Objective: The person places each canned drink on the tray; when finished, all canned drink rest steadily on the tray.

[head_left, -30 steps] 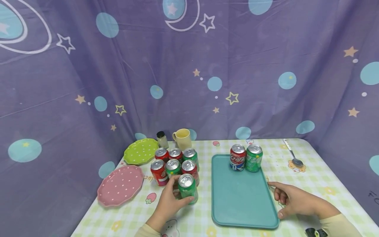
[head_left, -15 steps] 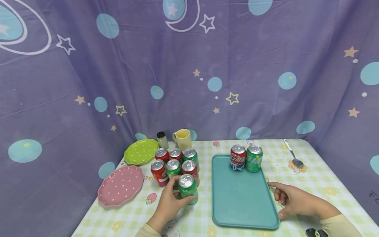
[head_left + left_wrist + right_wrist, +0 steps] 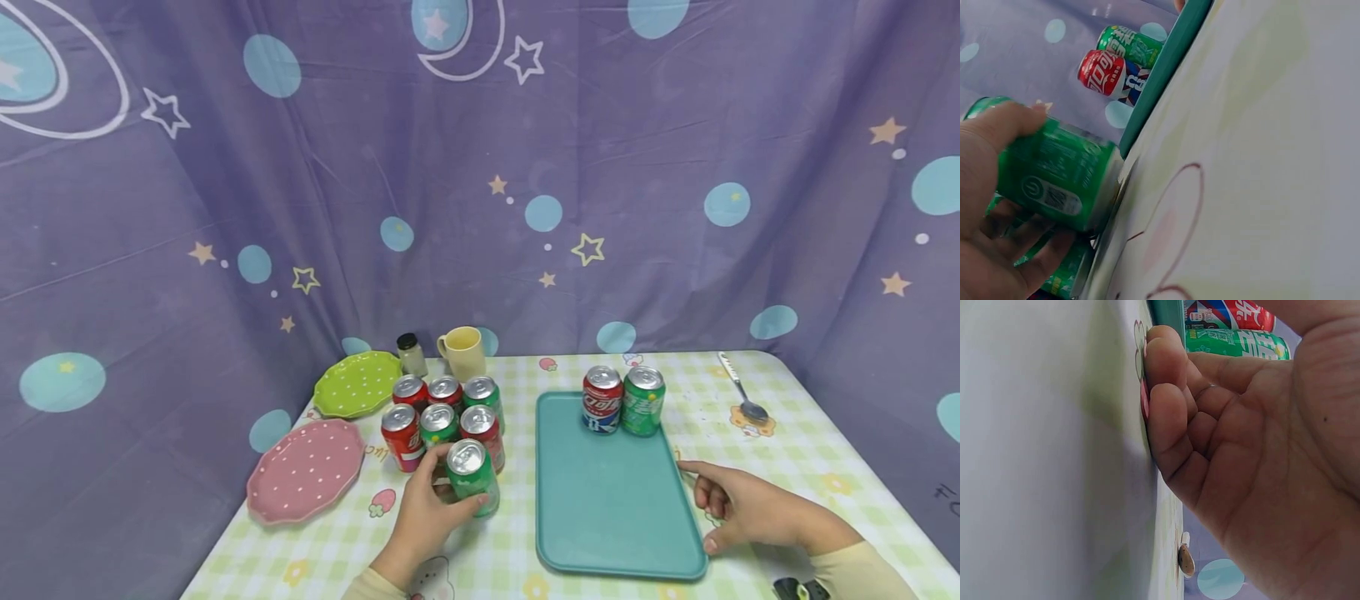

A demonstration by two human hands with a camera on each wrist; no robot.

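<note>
My left hand (image 3: 453, 487) grips a green can (image 3: 472, 482) in front of a cluster of several red and green cans (image 3: 442, 408). In the left wrist view my fingers (image 3: 997, 206) wrap this green can (image 3: 1060, 175), which is tilted with its base just off the tablecloth. A teal tray (image 3: 611, 508) lies to its right, with a red can (image 3: 602, 400) and a green can (image 3: 643, 402) at its far end. My right hand (image 3: 712, 504) rests on the table at the tray's right edge, index finger out, other fingers (image 3: 1169, 419) loosely curled, holding nothing.
A green dotted plate (image 3: 357, 382) and a pink dotted plate (image 3: 306, 469) lie at the left. A yellow mug (image 3: 462, 351) and a small jar (image 3: 411, 353) stand behind the cans. A spoon (image 3: 742, 390) lies at the far right. Purple curtains surround the table.
The green can in my left hand has tipped and shifted slightly left and up. My right hand has not moved.
</note>
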